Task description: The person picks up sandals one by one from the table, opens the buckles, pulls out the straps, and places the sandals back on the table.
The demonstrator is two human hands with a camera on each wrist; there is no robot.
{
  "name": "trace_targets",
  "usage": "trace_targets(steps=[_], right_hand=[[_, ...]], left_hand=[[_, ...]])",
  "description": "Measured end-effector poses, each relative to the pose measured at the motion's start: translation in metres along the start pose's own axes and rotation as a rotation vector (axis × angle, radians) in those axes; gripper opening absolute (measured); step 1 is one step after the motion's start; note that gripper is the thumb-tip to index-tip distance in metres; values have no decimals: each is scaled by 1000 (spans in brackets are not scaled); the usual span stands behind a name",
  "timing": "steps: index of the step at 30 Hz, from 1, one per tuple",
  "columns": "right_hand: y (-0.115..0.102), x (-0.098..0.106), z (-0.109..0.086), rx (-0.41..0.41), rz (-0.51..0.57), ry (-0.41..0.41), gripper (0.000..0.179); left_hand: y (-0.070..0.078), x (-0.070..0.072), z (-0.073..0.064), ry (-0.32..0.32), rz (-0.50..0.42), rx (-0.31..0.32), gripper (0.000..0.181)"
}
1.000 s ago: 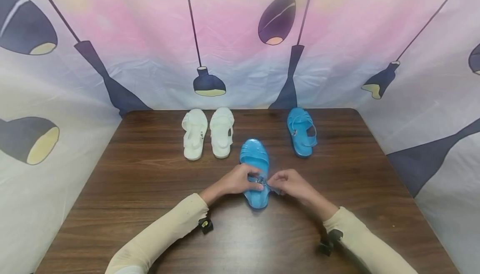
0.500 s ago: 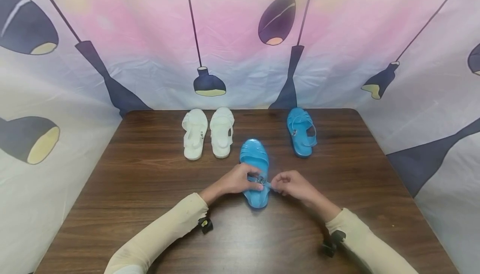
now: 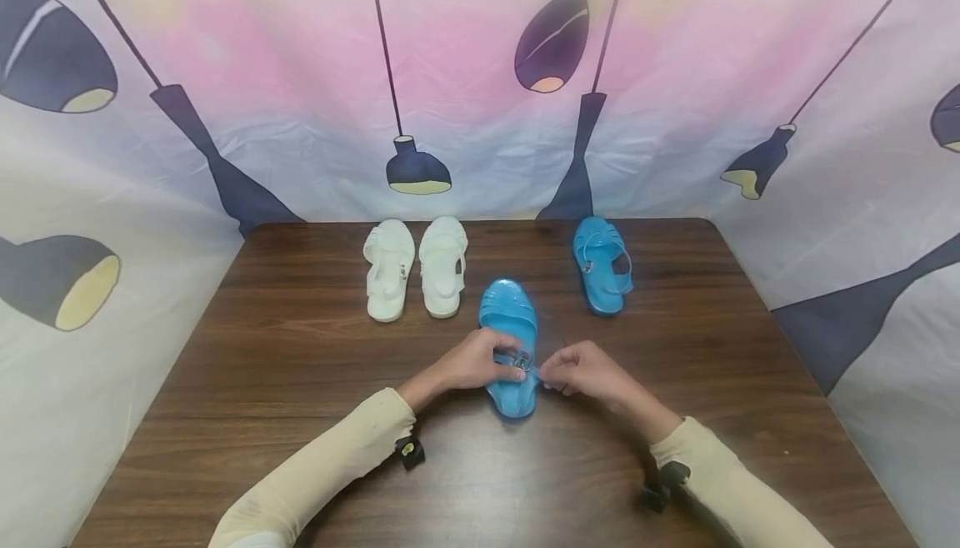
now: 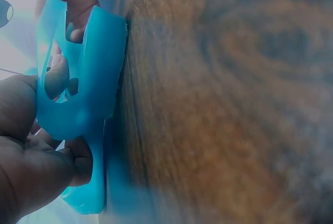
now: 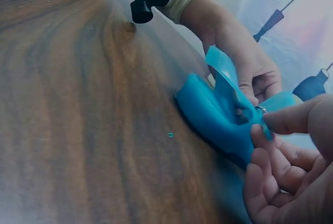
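Observation:
A blue jelly sandal (image 3: 508, 306) lies in the middle of the table, toe away from me. My left hand (image 3: 474, 358) grips its strap near the silver buckle (image 3: 522, 359), thumb over the strap and fingers at the sandal's left side. On the right side, my right hand (image 3: 581, 367) pinches the strap's free end between thumb and forefinger. The right wrist view shows the strap end (image 5: 266, 129) between those fingertips, close by the buckle. In the left wrist view, the sandal's heel part (image 4: 104, 63) stands near the camera and partly hides the fingers.
Another blue sandal (image 3: 604, 281) rests near the back edge on the right. Two white sandals (image 3: 387, 302) (image 3: 442, 302) lie side by side at back left. The brown wooden table (image 3: 300, 414) meets a lamp-printed cloth (image 3: 480, 72) behind.
My right hand has shifted very slightly to the right, keeping its pinch on the strap end. The left hand and the sandal stay in place.

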State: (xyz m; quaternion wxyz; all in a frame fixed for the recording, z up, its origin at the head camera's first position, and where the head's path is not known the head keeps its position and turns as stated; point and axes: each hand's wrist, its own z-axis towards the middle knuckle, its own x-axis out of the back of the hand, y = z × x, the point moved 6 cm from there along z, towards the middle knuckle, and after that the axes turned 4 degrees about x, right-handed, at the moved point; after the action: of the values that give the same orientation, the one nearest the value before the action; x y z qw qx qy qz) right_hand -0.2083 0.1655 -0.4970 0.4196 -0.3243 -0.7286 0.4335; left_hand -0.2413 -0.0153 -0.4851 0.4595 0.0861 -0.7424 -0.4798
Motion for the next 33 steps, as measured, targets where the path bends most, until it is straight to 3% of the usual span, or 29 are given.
trace_targets(steps=[17, 27, 33], right_hand=[[3, -2, 7, -10, 4, 59, 21], [7, -3, 4, -52, 78, 7, 22], [5, -4, 3, -37, 60, 32, 20]], left_hand=[[3, 0, 2, 8, 16, -47, 27], [2, 0, 1, 18, 18, -54, 28], [2, 0, 0, 6, 4, -51, 29]])
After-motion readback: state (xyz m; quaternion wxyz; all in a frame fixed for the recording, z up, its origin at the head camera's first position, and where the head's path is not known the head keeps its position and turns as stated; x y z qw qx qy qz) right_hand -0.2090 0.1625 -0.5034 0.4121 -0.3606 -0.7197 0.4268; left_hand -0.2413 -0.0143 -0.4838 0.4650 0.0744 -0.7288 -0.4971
